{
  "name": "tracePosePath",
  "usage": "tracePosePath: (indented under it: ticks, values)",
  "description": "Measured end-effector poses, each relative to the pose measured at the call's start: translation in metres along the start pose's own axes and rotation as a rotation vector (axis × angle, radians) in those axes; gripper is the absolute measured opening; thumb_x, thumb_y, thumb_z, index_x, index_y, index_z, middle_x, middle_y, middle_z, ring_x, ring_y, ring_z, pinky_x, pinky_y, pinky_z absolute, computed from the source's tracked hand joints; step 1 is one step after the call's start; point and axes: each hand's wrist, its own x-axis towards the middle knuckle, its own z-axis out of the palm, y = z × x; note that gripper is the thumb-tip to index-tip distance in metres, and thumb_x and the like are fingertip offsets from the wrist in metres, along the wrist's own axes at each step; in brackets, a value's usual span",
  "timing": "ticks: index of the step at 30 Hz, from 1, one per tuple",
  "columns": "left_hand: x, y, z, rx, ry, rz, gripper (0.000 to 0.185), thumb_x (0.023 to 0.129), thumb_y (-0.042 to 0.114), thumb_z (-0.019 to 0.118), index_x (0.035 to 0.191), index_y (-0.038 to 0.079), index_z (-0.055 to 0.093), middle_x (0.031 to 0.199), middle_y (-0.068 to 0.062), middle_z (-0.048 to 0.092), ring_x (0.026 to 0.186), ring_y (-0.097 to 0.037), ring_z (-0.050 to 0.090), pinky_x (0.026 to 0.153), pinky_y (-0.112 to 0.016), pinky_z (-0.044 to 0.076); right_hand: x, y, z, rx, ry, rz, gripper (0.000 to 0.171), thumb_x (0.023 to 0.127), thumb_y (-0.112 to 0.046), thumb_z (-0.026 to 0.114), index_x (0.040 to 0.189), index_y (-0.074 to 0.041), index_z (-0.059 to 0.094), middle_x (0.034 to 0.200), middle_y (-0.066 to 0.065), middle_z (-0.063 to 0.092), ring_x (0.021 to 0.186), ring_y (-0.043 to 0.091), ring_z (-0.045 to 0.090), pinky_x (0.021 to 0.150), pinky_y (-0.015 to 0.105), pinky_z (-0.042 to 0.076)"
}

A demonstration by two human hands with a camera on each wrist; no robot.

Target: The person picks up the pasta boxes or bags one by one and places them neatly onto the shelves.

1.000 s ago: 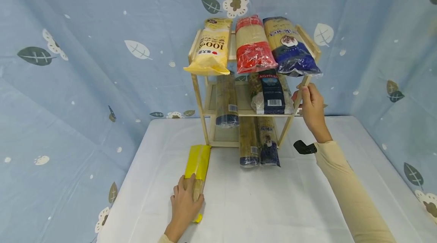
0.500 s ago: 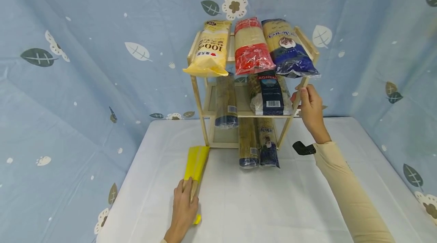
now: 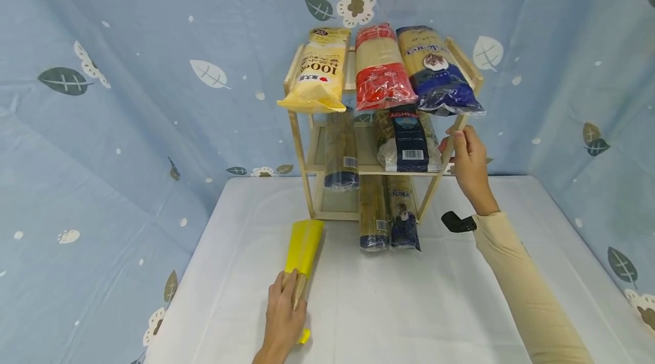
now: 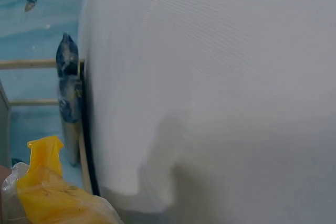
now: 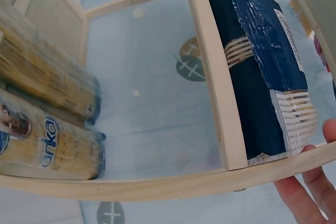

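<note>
My left hand grips a yellow packet of long pasta around its middle, on or just above the table in front of the shelf's left side. The packet is also in the left wrist view, with its yellow end pointing at the shelf. Fingers hide part of its clear middle. My right hand holds the right front post of the wooden shelf, below the top tier. In the right wrist view its fingertips wrap around the wooden post, beside a dark blue pasta bag.
On the top tier lie a pale yellow packet, a red packet and a blue packet. The middle tier bears a pasta packet and the AGNESI bag. Two packets stick out from the bottom tier.
My left hand has tightened around the yellow packet, which has tilted from lying flat and shifted slightly right. My right hand stays on the shelf post.
</note>
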Motion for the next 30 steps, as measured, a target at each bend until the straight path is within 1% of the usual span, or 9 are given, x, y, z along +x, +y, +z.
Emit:
tracePosePath:
  ticks: [6,11,17,19,23,27,30]
  values:
    - [0.006,0.013,0.005,-0.037,0.012,0.034,0.059,0.073,-0.006,0.067,0.13,0.0,0.056,0.133,-0.022,0.046,0.094,-0.023,0.048,0.066,-0.032,0.046,-0.001,0.0,-0.001,-0.008,0.008,-0.019,0.028,0.105,-0.016,0.032,0.109,0.002,0.053,0.085,0.029,0.057,0.076,0.032,0.056,0.056,0.02,0.048]
    - [0.012,0.025,0.01,-0.076,0.01,0.041,0.058,0.073,-0.006,0.066,0.13,0.0,0.056,0.133,-0.022,0.046,0.096,-0.024,0.049,0.066,-0.034,0.047,-0.002,0.0,-0.001,-0.001,0.01,-0.016,0.028,0.105,-0.016,0.033,0.108,0.004,0.053,0.084,0.03,0.057,0.074,0.032,0.056,0.056,0.02,0.05]
    - [0.019,0.037,0.016,-0.131,0.02,0.043,0.057,0.074,-0.006,0.065,0.13,-0.001,0.056,0.133,-0.025,0.045,0.102,-0.029,0.05,0.07,-0.038,0.049,-0.002,-0.001,-0.002,-0.006,0.006,-0.013,0.031,0.105,-0.016,0.032,0.11,0.007,0.051,0.084,0.03,0.056,0.074,0.032,0.055,0.056,0.02,0.049]
    - [0.02,0.041,0.018,-0.136,0.024,0.043,0.057,0.073,-0.007,0.065,0.129,-0.002,0.056,0.133,-0.026,0.045,0.104,-0.031,0.05,0.072,-0.041,0.05,-0.002,-0.002,-0.003,-0.003,0.007,-0.011,0.031,0.105,-0.016,0.032,0.11,0.007,0.051,0.085,0.03,0.056,0.074,0.032,0.055,0.056,0.019,0.049]
    - [0.021,0.049,0.02,-0.146,0.017,0.045,0.056,0.073,-0.007,0.065,0.129,-0.002,0.056,0.133,-0.027,0.044,0.104,-0.031,0.05,0.072,-0.042,0.051,-0.001,-0.002,-0.005,0.002,0.012,-0.01,0.029,0.105,-0.016,0.032,0.109,0.003,0.053,0.085,0.03,0.055,0.075,0.033,0.055,0.056,0.02,0.048]
    - [0.025,0.057,0.023,-0.153,0.011,0.047,0.056,0.074,-0.005,0.064,0.129,0.0,0.056,0.134,-0.025,0.044,0.105,-0.03,0.05,0.073,-0.042,0.05,-0.001,-0.001,-0.003,0.002,0.02,-0.008,0.03,0.105,-0.016,0.033,0.109,0.007,0.052,0.084,0.03,0.056,0.073,0.032,0.056,0.057,0.019,0.05]
    - [0.031,0.063,0.026,-0.154,0.03,0.06,0.055,0.074,-0.005,0.064,0.129,0.0,0.057,0.134,-0.025,0.045,0.106,-0.031,0.05,0.075,-0.044,0.049,0.0,0.0,-0.001,0.0,0.018,-0.009,0.031,0.105,-0.015,0.033,0.111,0.01,0.051,0.084,0.03,0.056,0.072,0.031,0.057,0.057,0.018,0.05]
